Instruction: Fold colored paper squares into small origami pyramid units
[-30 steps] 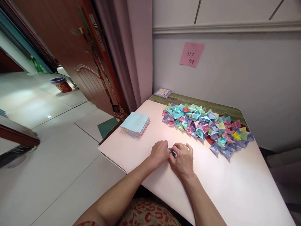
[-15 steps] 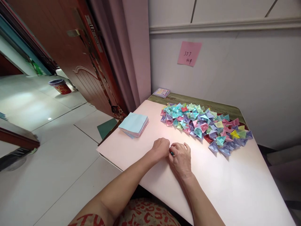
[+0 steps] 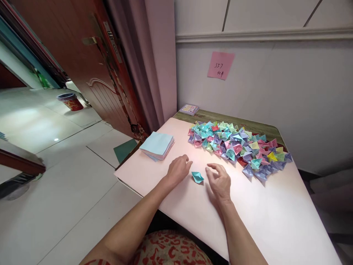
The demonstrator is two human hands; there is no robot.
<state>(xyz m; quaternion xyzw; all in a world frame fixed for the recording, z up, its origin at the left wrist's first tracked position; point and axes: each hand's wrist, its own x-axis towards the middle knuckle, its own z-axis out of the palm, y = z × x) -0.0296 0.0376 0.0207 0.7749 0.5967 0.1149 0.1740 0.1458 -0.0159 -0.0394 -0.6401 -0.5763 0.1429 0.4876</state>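
Left grip [image 3: 178, 170] open, fingers loosely curled, empty. Right grip [image 3: 220, 182] same: thumb and fingers spread apart, empty. 1 teal folded paper boat [image 3: 198, 177] sits on the pale pink counter [image 3: 261, 217] between the 2 grips, touching neither: left just beside it, right near on the other side. Paper stack [image 3: 157, 143], light blue sheet on top, is beyond left grip, toward the counter's left edge. Large pile of folded boats [image 3: 234, 141] (teal, purple, pink, green, some red and yellow) lies past right grip, far side. Small card stack [image 3: 189, 109] at the far left corner. Pink note [image 3: 221, 65] on the wall [image 3: 261, 84] reads 357, more handwriting below.
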